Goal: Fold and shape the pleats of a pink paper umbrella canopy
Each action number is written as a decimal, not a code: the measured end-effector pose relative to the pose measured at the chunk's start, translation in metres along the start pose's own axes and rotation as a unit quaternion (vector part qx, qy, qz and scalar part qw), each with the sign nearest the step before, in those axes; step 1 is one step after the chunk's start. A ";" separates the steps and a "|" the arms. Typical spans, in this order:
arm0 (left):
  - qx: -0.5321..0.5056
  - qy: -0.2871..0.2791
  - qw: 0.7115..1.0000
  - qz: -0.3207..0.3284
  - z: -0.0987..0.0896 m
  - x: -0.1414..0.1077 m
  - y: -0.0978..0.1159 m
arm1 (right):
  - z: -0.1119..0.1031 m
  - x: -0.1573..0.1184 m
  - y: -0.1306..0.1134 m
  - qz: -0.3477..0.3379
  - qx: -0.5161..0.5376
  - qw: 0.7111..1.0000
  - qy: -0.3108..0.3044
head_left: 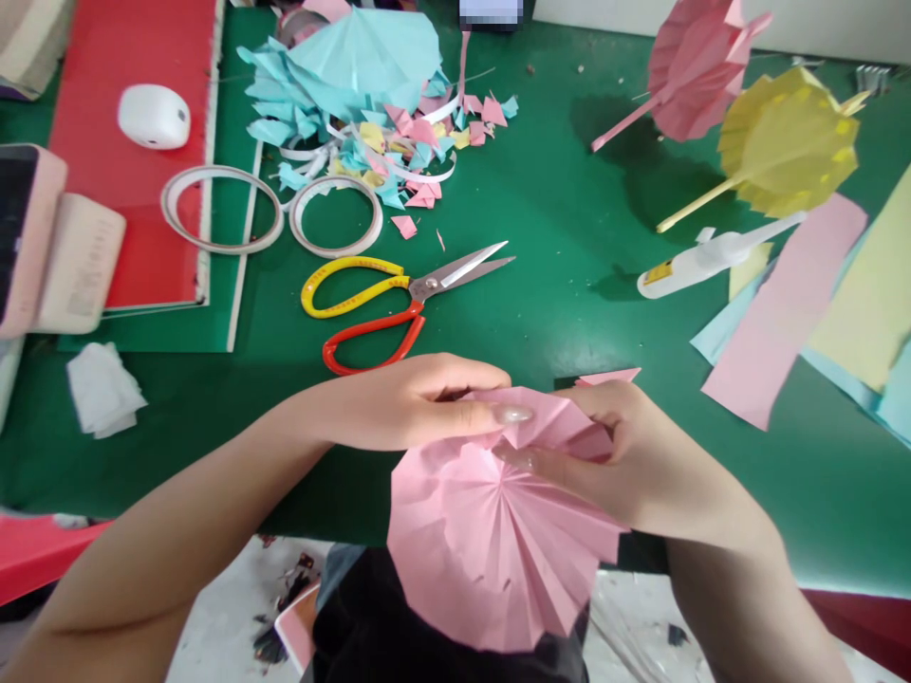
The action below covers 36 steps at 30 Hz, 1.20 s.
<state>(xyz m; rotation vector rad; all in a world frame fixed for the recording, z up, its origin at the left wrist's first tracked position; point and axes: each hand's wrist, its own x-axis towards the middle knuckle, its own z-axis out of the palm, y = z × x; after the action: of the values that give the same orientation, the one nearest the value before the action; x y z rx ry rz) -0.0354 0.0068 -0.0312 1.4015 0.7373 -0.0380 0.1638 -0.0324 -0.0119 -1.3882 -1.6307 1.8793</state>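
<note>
A round, pleated pink paper fan (498,550) hangs over the table's front edge, its folds spreading from a centre. My left hand (441,408) pinches its upper edge, thumb lying on the paper. From the other side my right hand (612,446) grips the fan, its thumb close to the folded centre. The fingers behind the paper are hidden. Beyond my left hand lie scissors (427,286) with one yellow and one red handle, their blades slightly apart. A small folded pink paper piece (608,377) shows behind my right hand.
Two tape rolls (337,216) and a heap of blue paper and scraps (362,66) lie at the back left. Pink (697,76) and yellow paper umbrellas (787,147), a glue bottle (701,261) and paper strips (783,313) are on the right. A white mouse (154,117) rests on a red board.
</note>
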 end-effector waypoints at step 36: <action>0.111 0.107 0.985 0.073 -0.005 -0.004 0.002 | -0.013 0.004 0.017 0.021 0.005 0.999 -0.045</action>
<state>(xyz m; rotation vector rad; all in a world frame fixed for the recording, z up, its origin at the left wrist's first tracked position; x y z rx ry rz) -0.0400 0.0096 -0.0277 1.6877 0.8240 0.1519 0.1783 -0.0273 -0.0268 -1.3612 -1.6434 1.9989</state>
